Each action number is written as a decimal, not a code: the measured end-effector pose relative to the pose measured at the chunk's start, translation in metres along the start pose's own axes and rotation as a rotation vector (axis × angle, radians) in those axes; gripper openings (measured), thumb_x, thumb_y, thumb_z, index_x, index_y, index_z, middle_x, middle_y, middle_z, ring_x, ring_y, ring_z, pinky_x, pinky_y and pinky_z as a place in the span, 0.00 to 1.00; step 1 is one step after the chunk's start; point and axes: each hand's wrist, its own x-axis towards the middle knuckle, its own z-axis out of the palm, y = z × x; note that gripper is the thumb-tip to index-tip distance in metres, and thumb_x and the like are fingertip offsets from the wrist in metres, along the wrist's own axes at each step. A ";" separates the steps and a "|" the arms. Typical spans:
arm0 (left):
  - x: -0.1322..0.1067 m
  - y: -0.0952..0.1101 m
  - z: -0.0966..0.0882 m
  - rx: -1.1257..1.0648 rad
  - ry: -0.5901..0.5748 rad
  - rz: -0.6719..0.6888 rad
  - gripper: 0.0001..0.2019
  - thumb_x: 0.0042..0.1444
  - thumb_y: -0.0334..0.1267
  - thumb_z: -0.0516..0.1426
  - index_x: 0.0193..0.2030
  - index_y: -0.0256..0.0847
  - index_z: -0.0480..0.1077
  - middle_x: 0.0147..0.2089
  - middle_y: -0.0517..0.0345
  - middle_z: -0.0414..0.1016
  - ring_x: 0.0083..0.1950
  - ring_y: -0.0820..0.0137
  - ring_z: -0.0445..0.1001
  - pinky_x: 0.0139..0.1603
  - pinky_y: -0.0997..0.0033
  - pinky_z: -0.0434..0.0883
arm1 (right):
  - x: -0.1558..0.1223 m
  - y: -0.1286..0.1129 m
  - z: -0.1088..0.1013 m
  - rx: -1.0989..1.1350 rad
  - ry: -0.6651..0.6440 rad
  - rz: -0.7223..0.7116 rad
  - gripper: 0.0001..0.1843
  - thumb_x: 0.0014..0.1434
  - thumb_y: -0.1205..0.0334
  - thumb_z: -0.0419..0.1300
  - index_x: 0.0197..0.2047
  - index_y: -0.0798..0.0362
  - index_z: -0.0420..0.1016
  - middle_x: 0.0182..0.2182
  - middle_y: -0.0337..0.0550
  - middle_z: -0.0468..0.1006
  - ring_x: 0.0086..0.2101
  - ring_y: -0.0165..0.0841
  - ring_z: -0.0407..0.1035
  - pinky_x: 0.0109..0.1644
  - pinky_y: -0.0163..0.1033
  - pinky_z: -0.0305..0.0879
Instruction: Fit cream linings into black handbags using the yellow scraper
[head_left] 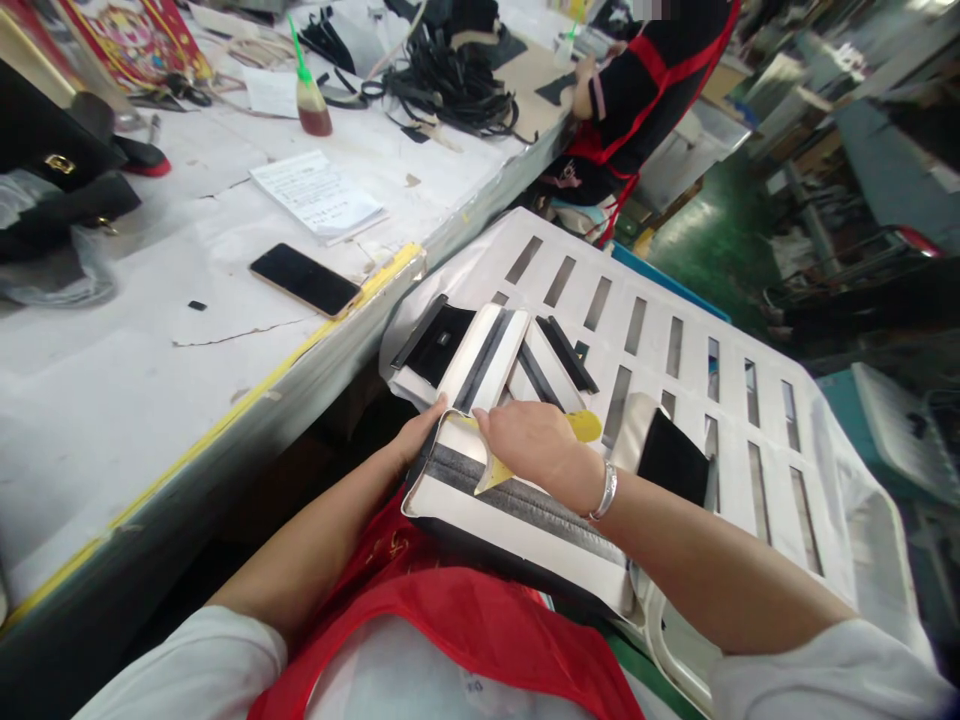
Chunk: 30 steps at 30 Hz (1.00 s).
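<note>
Far to the left of the slotted white tray [750, 330], a black handbag with a gold clasp [52, 150] sits at the edge of the paper-covered workbench [112, 400]. Nearer the tray on the bench lie a notepad [315, 195] and a dark smartphone [305, 280], the phone close to the bench's yellow-taped edge. Beyond the notepad, further from the tray, stands a glue bottle with a green nozzle [311, 100], with a tangle of black straps [450, 80] behind it.

At the tray's near left corner, the left hand [420, 435] holds a stack of white panels with black strips [517, 510]. Its thumb is pressed on the stack's upper edge and the other fingers are hidden beneath. The stack rests partly on the tray and partly over the person's red apron [465, 620].

The right hand [536, 440] lies palm down on top of the stack, fingers close together and bent onto a yellow sheet [586, 426]. Whether they pinch the sheet cannot be told. A silver bracelet [604, 492] circles that wrist. More white panels fan out on the tray just beyond the hands, and a black pad [671, 460] lies on the tray to the right of the wrist.

Past the tray's far edge, a co-worker in black and red [645, 80] leans on the bench.
</note>
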 end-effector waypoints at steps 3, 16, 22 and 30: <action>-0.003 0.000 0.000 -0.006 -0.026 0.070 0.35 0.43 0.67 0.57 0.38 0.32 0.77 0.37 0.47 0.80 0.41 0.58 0.77 0.43 0.66 0.72 | -0.001 -0.002 0.003 0.022 -0.016 0.033 0.29 0.68 0.53 0.38 0.39 0.60 0.77 0.31 0.59 0.79 0.34 0.45 0.75 0.34 0.43 0.68; -0.026 0.014 0.001 0.199 -0.173 0.396 0.23 0.53 0.55 0.53 0.37 0.38 0.79 0.36 0.56 0.80 0.45 0.60 0.74 0.51 0.67 0.67 | -0.014 -0.007 0.002 -0.007 -0.025 -0.002 0.20 0.67 0.63 0.43 0.49 0.53 0.74 0.32 0.53 0.79 0.34 0.44 0.76 0.34 0.43 0.68; -0.029 0.020 0.000 0.272 -0.349 0.480 0.27 0.57 0.57 0.50 0.46 0.36 0.77 0.39 0.55 0.80 0.43 0.61 0.75 0.50 0.66 0.67 | -0.021 -0.010 0.007 -0.046 0.031 0.002 0.20 0.67 0.64 0.42 0.51 0.50 0.73 0.32 0.51 0.79 0.34 0.42 0.75 0.33 0.40 0.67; -0.034 0.016 0.002 0.225 -0.296 0.489 0.35 0.62 0.61 0.36 0.53 0.41 0.74 0.44 0.57 0.80 0.49 0.61 0.75 0.54 0.65 0.67 | 0.000 0.032 -0.001 -0.131 0.077 -0.027 0.23 0.69 0.56 0.38 0.47 0.50 0.73 0.35 0.51 0.78 0.36 0.40 0.73 0.33 0.38 0.63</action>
